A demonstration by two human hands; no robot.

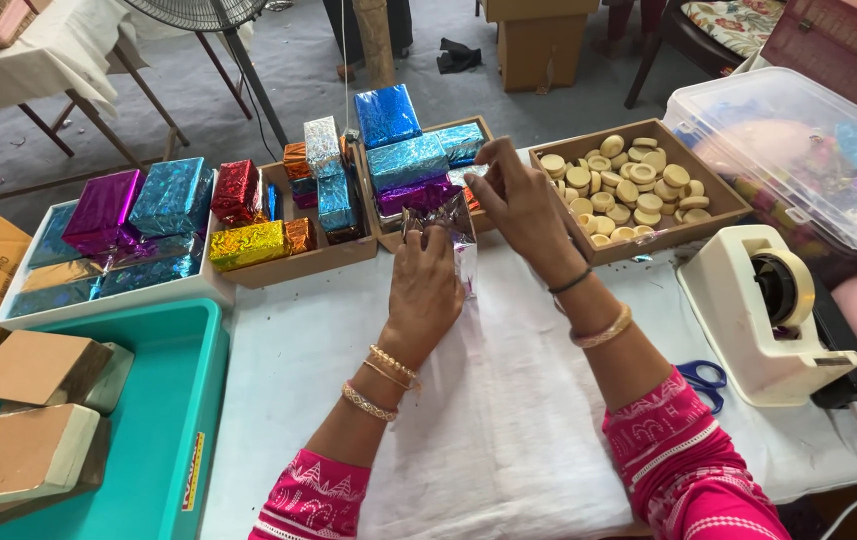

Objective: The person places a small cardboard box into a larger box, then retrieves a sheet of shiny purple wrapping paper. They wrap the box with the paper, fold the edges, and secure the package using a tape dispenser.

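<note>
My left hand (422,290) presses down on a small box half covered in shiny silver-purple foil wrap (460,232) on the white tablecloth (488,420). Just behind it, my right hand (513,195) pinches and folds the foil's upper edge. The box itself is mostly hidden under my fingers and the foil. Both wrists wear bangles, and my sleeves are pink with a white pattern.
Wooden trays (308,262) and a white tray (98,300) behind hold several foil-wrapped boxes in blue, purple, red and gold. A wooden tray of pale round discs (623,190) sits right of my hands. Tape dispenser (768,310), blue scissors (703,378), clear lidded bin (798,150), teal bin with plain boxes (163,420).
</note>
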